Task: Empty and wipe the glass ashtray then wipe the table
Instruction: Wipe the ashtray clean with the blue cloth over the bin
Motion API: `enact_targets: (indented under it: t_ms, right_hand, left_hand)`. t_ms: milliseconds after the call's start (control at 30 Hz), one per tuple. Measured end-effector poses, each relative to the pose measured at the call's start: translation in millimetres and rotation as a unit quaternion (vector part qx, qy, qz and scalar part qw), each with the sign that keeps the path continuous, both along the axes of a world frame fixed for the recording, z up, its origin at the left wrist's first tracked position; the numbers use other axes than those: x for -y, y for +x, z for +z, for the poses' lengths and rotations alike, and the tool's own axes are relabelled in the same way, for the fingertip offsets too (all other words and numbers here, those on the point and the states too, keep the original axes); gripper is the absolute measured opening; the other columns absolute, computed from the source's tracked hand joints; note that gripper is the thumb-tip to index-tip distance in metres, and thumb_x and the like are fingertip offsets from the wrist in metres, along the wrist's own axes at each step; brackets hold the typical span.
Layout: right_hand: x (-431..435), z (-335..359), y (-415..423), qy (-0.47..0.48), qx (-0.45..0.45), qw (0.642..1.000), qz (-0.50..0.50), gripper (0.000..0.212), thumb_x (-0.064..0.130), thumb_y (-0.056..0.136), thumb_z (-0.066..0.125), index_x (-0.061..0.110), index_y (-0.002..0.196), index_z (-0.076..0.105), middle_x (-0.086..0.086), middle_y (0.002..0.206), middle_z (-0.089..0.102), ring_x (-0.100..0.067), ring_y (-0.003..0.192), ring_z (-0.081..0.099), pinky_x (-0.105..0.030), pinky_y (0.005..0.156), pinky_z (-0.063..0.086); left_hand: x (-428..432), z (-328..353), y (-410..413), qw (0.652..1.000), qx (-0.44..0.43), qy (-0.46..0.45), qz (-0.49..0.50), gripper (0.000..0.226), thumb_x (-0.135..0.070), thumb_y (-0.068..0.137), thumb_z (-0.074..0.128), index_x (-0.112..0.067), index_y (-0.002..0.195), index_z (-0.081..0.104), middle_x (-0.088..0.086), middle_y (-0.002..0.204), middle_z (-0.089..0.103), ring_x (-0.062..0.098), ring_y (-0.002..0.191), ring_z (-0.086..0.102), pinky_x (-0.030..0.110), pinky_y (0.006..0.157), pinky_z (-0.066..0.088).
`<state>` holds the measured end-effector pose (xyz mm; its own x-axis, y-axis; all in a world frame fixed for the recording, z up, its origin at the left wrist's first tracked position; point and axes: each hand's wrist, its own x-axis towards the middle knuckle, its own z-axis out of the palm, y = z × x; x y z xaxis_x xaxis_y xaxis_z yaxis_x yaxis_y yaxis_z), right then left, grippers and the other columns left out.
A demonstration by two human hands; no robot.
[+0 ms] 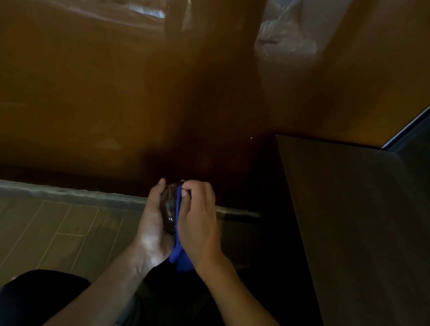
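Observation:
The glass ashtray (168,208) is dark and tipped on edge, cupped in my left hand (153,222) in front of my body. My right hand (198,222) presses a blue cloth (179,254) against the ashtray's open side; the cloth hangs down below my wrist. Both hands are held over the floor, left of the dark table (360,231). Most of the ashtray is hidden between the two hands.
The dark table's top fills the right side, its near edge running down toward me. A brown wooden wall (83,96) with a grey baseboard (59,193) stands ahead. Tiled floor (41,237) lies at the lower left. The scene is dim.

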<state>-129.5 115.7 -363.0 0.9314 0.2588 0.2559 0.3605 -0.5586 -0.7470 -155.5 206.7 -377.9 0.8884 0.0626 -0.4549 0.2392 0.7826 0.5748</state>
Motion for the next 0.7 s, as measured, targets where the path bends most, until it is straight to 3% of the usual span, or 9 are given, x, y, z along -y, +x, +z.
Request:
enact_targets:
  t_ms: [100,200,267,333,500,633,700]
  right_hand:
    - [-2.9,4.1,12.6,0.013,-0.003,1.0,-0.004,0.015,0.023,0.109,0.04,0.021,0.115,0.054,0.008,0.116,0.048,-0.007,0.105,0.051,-0.022,0.082,0.049]
    - [-4.8,4.9,26.1,0.006,-0.003,1.0,-0.019,0.015,0.021,0.109,0.04,0.018,0.114,0.054,0.004,0.115,0.049,-0.012,0.106,0.052,-0.027,0.083,0.05]
    - [-4.4,2.2,33.1,0.011,-0.008,0.999,-0.038,0.014,0.018,0.108,0.041,0.016,0.11,0.055,0.005,0.111,0.048,-0.015,0.105,0.053,-0.029,0.081,0.05]
    - [-1.8,-2.1,38.6,0.019,-0.028,0.998,-0.061,0.014,0.019,0.108,0.042,0.016,0.11,0.056,0.007,0.108,0.048,-0.016,0.104,0.055,-0.027,0.079,0.045]
    - [2.9,-7.6,44.3,0.017,-0.048,0.994,-0.1,0.013,0.02,0.108,0.043,0.019,0.104,0.055,0.007,0.103,0.05,-0.016,0.101,0.057,-0.033,0.083,0.051]
    - [2.7,-0.9,45.3,0.026,-0.048,0.993,-0.101,0.013,0.022,0.108,0.042,0.025,0.1,0.052,0.007,0.104,0.053,-0.014,0.101,0.057,-0.032,0.079,0.053]
    - [-1.1,3.6,46.4,0.044,-0.049,0.994,-0.084,0.012,0.024,0.108,0.042,0.026,0.105,0.054,0.007,0.107,0.053,-0.013,0.103,0.056,-0.032,0.08,0.054]
  left_hand:
    - [5.9,1.9,0.7,1.0,-0.007,0.022,-0.011,0.062,-0.063,0.101,0.047,-0.012,0.12,0.077,0.017,0.11,0.08,0.024,0.09,0.081,0.038,0.08,0.061]
    - [4.6,2.3,1.3,1.0,-0.022,0.012,-0.016,0.061,-0.061,0.1,0.048,-0.012,0.107,0.083,0.015,0.099,0.081,0.023,0.079,0.08,0.033,0.067,0.064]
    - [2.8,3.0,0.5,0.999,-0.028,-0.004,-0.021,0.061,-0.062,0.097,0.051,-0.012,0.106,0.085,0.017,0.105,0.08,0.026,0.085,0.08,0.038,0.076,0.063]
    - [1.1,3.7,-0.2,0.999,-0.03,-0.005,-0.018,0.064,-0.063,0.095,0.053,-0.01,0.124,0.077,0.019,0.118,0.077,0.029,0.098,0.076,0.04,0.086,0.057]
    - [2.2,14.5,1.7,1.0,-0.02,-0.022,-0.005,0.059,-0.059,0.098,0.052,-0.013,0.128,0.074,0.016,0.12,0.078,0.026,0.094,0.079,0.033,0.072,0.065]
    - [1.4,12.3,2.0,0.999,-0.033,0.0,-0.007,0.065,-0.062,0.095,0.055,-0.013,0.136,0.07,0.017,0.128,0.075,0.029,0.107,0.072,0.04,0.091,0.057]
    - [0.8,8.4,2.2,0.999,-0.048,0.012,-0.016,0.069,-0.065,0.092,0.057,-0.011,0.133,0.071,0.019,0.123,0.076,0.031,0.107,0.072,0.042,0.092,0.055]
